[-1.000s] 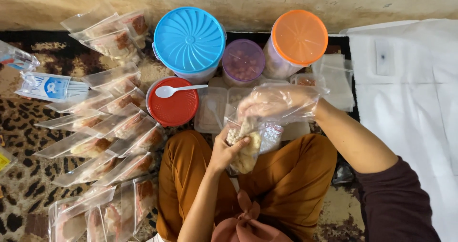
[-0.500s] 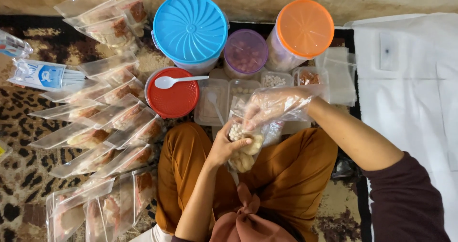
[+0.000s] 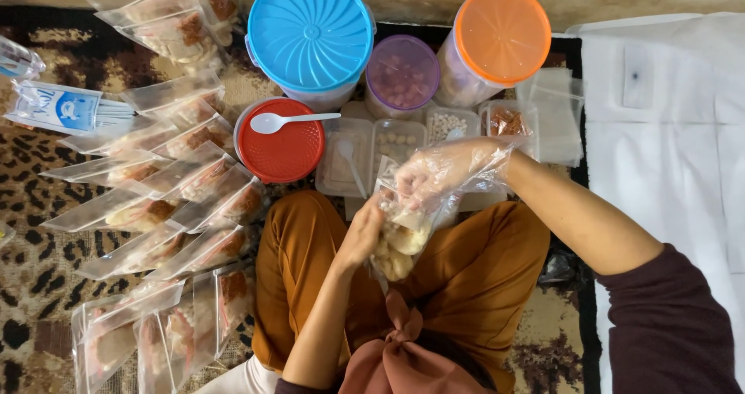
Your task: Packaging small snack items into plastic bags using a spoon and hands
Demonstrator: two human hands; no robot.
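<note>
Seated over her lap, the person's left hand (image 3: 363, 235) grips the clear snack bag (image 3: 397, 235) from beneath while the gloved right hand (image 3: 434, 178) pinches inside its mouth, best kept wide and upright above the small trays (image 3: 372, 149).

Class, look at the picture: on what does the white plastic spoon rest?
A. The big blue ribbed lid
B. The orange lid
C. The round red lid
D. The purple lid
C: the white plastic spoon lies across the round red lid of the tub in front of the tall container with the blue ribbed lid, handle pointing right.
</note>
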